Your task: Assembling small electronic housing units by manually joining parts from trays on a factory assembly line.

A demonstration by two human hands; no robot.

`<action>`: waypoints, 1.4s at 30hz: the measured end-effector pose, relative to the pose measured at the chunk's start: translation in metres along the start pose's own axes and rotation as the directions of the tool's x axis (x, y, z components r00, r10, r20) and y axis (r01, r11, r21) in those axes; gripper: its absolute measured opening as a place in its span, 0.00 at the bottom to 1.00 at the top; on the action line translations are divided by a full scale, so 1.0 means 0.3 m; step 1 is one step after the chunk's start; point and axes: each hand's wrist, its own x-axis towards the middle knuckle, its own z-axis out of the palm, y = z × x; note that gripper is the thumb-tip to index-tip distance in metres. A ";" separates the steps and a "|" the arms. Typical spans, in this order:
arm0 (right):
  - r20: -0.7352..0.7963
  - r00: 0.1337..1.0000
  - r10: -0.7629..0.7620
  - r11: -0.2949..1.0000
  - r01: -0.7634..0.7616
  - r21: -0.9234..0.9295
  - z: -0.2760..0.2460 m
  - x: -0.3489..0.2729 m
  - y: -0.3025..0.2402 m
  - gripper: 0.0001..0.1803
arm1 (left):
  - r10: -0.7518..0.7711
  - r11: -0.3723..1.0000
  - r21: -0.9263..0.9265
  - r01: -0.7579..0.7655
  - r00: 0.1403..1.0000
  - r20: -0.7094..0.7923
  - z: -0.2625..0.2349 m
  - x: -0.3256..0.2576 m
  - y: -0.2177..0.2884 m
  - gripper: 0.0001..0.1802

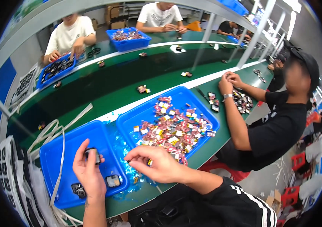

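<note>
My left hand (92, 178) is closed around a small black rounded-square device housing (96, 156), held between thumb and fingers over the left blue tray (47, 155). In that tray, below the hand, lie a housing with a pale face (113, 181) and some black housings (78, 190). To the right, my right hand (159, 163) is in a pinch, palm down, at the near edge of the right blue tray (202, 101). A tiny dark bit shows at its fingertips, too small to name. That tray holds a heap of small pink, white and yellow electronic parts (168, 128).
Crumpled blue film (120, 145) lies between the trays. White straps (57, 132) and stacked sheets (8, 162) are at the left. Beyond runs a green conveyor (119, 81) with scattered parts. A co-worker in black (282, 121) sits close on the right; others work across the line.
</note>
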 end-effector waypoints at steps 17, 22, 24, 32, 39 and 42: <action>-0.254 0.955 -0.153 0.944 0.065 -0.323 0.020 0.029 0.010 0.05 | -0.218 0.952 -0.108 0.288 0.878 0.426 0.057 -0.068 -0.063 0.22; -0.199 0.953 -0.230 0.925 0.150 -0.350 0.035 0.041 -0.004 0.06 | -0.158 0.977 -0.061 0.203 0.890 0.428 0.050 -0.069 -0.053 0.22; -0.175 0.943 -0.284 0.890 0.191 -0.414 0.034 0.046 -0.011 0.06 | -0.134 0.981 -0.072 0.182 0.891 0.433 0.053 -0.067 -0.058 0.22; -0.179 0.945 -0.273 0.888 0.176 -0.425 0.033 0.045 -0.015 0.05 | -0.102 0.986 -0.070 0.148 0.890 0.444 0.056 -0.077 -0.063 0.22; -0.115 0.962 -0.247 0.868 0.167 -0.468 0.014 0.050 -0.027 0.07 | -0.089 0.991 -0.049 0.123 0.895 0.437 0.057 -0.084 -0.068 0.22; -0.119 0.966 -0.229 0.877 0.152 -0.456 0.013 0.047 -0.028 0.06 | -0.082 0.993 -0.042 0.111 0.896 0.437 0.060 -0.085 -0.066 0.22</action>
